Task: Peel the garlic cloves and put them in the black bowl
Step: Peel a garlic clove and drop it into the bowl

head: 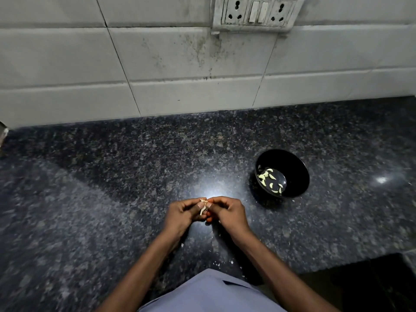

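Note:
My left hand (183,213) and my right hand (226,212) meet above the middle of the dark granite counter (112,176). Between their fingertips they pinch a small garlic clove (203,206) with pale papery skin hanging from it. The clove is mostly hidden by my fingers. The black bowl (295,167) stands on the counter to the right of my hands and a little farther back. Several peeled pale cloves (269,176) lie in its bottom.
Small white bits of garlic skin (217,264) lie scattered on the counter near its front edge. A tiled wall (157,64) rises behind the counter, with a socket and switch plate (257,12) at the top. The counter's edge drops off at the lower right.

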